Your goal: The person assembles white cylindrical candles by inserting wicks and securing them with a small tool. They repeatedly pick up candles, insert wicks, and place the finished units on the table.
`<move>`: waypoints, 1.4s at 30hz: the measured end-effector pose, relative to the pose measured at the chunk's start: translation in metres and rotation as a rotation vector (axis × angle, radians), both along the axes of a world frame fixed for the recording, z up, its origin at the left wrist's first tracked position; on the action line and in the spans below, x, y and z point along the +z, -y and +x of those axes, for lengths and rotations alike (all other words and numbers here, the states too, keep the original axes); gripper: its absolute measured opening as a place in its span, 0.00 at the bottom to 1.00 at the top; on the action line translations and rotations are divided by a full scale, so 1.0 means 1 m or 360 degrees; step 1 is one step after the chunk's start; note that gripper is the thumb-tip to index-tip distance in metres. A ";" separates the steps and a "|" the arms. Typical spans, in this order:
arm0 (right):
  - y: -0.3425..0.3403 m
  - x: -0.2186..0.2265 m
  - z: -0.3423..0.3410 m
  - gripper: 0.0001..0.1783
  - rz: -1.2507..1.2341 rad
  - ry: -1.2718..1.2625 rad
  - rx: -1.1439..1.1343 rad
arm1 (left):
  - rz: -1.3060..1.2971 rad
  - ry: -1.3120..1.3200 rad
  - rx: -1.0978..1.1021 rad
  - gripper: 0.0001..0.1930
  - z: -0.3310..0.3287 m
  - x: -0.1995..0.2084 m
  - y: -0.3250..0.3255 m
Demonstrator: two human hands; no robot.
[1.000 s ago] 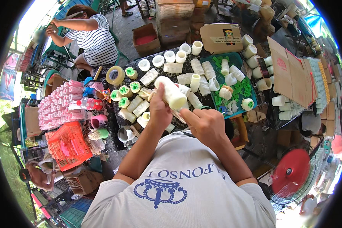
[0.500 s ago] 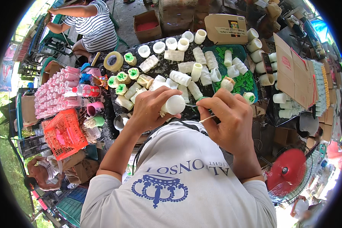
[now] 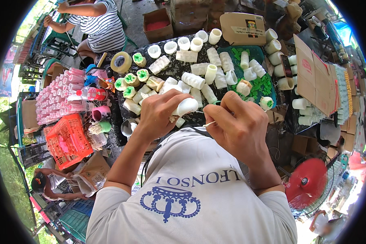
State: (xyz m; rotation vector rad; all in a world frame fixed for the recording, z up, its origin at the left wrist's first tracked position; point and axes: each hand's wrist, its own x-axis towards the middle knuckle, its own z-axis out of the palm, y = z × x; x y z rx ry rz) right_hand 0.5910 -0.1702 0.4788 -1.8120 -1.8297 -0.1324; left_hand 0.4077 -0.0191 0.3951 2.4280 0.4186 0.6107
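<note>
My left hand (image 3: 159, 113) is closed around a smooth white candle (image 3: 187, 106), held just above the near edge of the table. From its end a thin pale wick (image 3: 200, 112) runs to my right hand (image 3: 239, 127), whose fingers are pinched together on it. The tip of a thin pale stick (image 3: 209, 123) pokes out below those fingers, and a bit of green shows at their far side. What else the right hand holds is hidden. Beyond both hands, several rough white candles (image 3: 193, 81) lie scattered over the dark table (image 3: 173, 67).
A green tray (image 3: 268, 87) with green pieces sits at right. Left are a tape roll (image 3: 121, 62), pink-white tubes (image 3: 63, 95) and an orange basket (image 3: 69, 142). A red fan (image 3: 307, 183) stands lower right. A person in stripes (image 3: 103, 26) sits far left; another (image 3: 55, 183) works lower left.
My right hand has moved left, closer to the candle. The candle has tilted in my left hand, so its side shows more. The person at lower left has shifted.
</note>
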 end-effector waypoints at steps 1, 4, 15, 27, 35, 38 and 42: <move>0.000 -0.001 0.000 0.09 0.0004 -0.0004 0.0006 | -0.0007 -0.0005 0.0011 0.23 0.000 0.000 0.000; 0.000 0.000 -0.002 0.09 0.0039 0.0002 -0.0029 | -0.0015 0.0014 -0.0005 0.23 0.000 0.003 0.001; 0.002 -0.002 -0.006 0.09 -0.0032 0.0021 -0.0013 | 0.0068 -0.0031 -0.0020 0.26 -0.003 0.004 0.002; -0.010 -0.022 -0.015 0.05 -0.0320 0.0044 0.0095 | 0.0222 -0.0192 -0.0109 0.31 0.001 0.006 0.008; -0.001 -0.027 0.023 0.05 -0.0436 -0.0456 -0.0020 | 0.0228 -0.0172 0.0064 0.30 -0.008 0.004 0.001; 0.002 -0.030 0.023 0.06 -0.0287 -0.0579 0.0017 | 0.0276 -0.0237 0.0086 0.31 -0.014 0.000 -0.007; -0.001 -0.030 0.011 0.05 -0.0182 -0.0442 0.0026 | 0.0320 -0.0215 0.0038 0.31 -0.011 0.000 -0.005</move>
